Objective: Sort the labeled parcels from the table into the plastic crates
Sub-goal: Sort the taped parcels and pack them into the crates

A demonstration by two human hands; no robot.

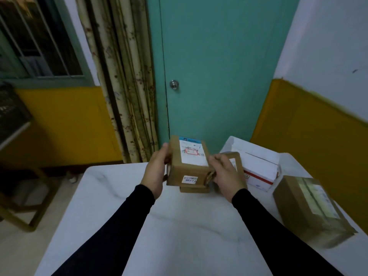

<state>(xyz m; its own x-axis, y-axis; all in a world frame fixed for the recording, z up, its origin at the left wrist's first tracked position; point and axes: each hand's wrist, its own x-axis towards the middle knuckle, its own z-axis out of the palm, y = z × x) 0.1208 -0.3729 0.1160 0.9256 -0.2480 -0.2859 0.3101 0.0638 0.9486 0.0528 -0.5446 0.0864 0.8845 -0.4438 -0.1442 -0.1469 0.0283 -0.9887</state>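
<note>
Head view: two hands hold a small brown parcel box (187, 166) up over the white worktop (179, 226).

Left hand (156, 172) holds the box's left side, and right hand (225, 176) holds its right side, so each grip is closed on the box. On top of the box is a white shipping label (192, 153) with a blue strip and a red mark; the words are too blurry to read. A small white sticker (190, 179) on the front has numbers that look upside down and cannot be read for sure. A white box with a red stripe (258, 172) sits on the worktop to the right. Near it lies a bigger brown parcel (310, 210) with shiny tape and a blurry label. Behind is a green door (219, 66).
</note>
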